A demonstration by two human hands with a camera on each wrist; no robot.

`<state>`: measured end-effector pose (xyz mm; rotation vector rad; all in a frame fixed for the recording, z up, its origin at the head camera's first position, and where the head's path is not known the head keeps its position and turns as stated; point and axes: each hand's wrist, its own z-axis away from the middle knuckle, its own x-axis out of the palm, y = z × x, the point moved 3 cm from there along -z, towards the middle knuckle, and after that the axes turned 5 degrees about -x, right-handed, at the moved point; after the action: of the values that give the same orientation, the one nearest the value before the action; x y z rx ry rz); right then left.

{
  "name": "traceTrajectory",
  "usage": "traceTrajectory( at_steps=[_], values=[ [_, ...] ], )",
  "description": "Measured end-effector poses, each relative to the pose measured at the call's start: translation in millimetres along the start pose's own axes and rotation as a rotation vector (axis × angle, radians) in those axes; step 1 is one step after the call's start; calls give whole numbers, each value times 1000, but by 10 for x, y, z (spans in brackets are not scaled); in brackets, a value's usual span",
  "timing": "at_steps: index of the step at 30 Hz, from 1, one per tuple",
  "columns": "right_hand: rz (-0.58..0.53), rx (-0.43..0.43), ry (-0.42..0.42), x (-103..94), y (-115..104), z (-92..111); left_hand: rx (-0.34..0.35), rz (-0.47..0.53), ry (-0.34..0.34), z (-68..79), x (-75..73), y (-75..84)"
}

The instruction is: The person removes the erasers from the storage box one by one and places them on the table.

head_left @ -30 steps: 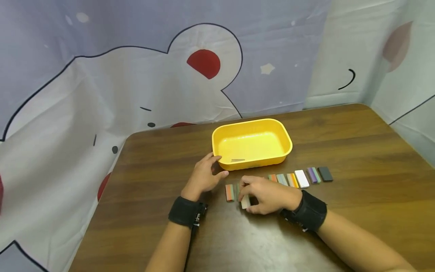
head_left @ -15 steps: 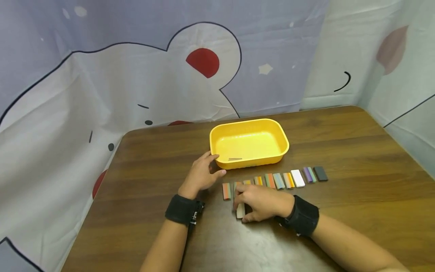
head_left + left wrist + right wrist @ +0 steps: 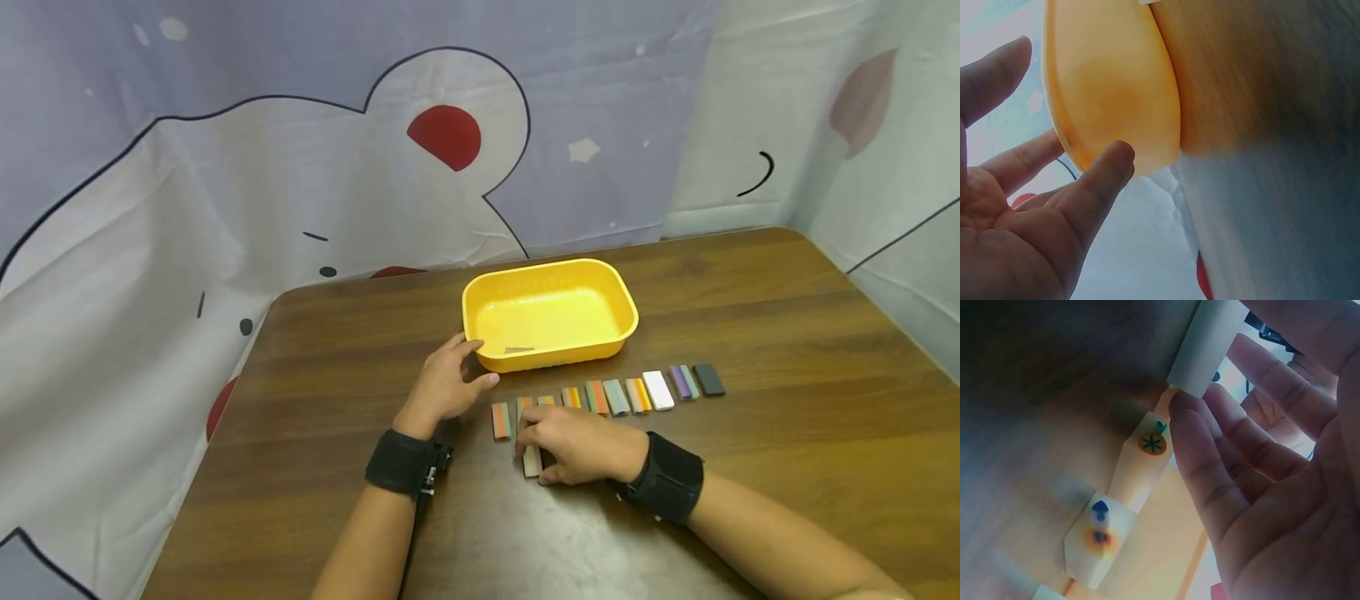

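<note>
My right hand [image 3: 581,443] pinches a plain off-white eraser [image 3: 532,463] between thumb and fingers, low over the table in front of the row. In the right wrist view that pale eraser [image 3: 1204,353] spans between fingertips and thumb. My left hand [image 3: 441,390] touches the near left corner of a yellow plastic basin [image 3: 577,357], fingers at its rim and thumb held apart. The left wrist view has those fingers against the basin's side wall [image 3: 1116,100]. Just left of my right hand lies a striped orange and green eraser [image 3: 501,422].
Several erasers run in a row rightward, among them a white eraser [image 3: 658,391], a purple and green eraser [image 3: 683,382] and a dark grey eraser [image 3: 708,380]. Some in the right wrist view bear prints, like the rocket eraser [image 3: 1099,540]. A patterned curtain [image 3: 300,183] hangs behind the table.
My right hand has drawn the off-white eraser toward me and slightly left, uncovering more of the row, then stayed nearly still. My left hand has stayed at the basin.
</note>
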<state>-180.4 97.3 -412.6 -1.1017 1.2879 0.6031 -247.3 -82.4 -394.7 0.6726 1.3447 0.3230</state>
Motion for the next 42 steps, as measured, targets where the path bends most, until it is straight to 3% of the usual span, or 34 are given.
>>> traceTrajectory(
  at_steps=[18,27,32,36,42],
  values=[
    [47,10,17,-39,-12,-18,-7,19,-8,-2,-28,-1],
    [-39,19,0,-88,20,14,-3,27,-7,-17,1,-10],
    [-45,1,75,-226,92,27,3,41,10,-22,-13,-9],
    [-65,-18,194,-370,213,35,-1,36,10,-10,-11,-18],
    [-47,43,305,-690,462,-7,7,54,-4,-11,15,-25]
  ],
)
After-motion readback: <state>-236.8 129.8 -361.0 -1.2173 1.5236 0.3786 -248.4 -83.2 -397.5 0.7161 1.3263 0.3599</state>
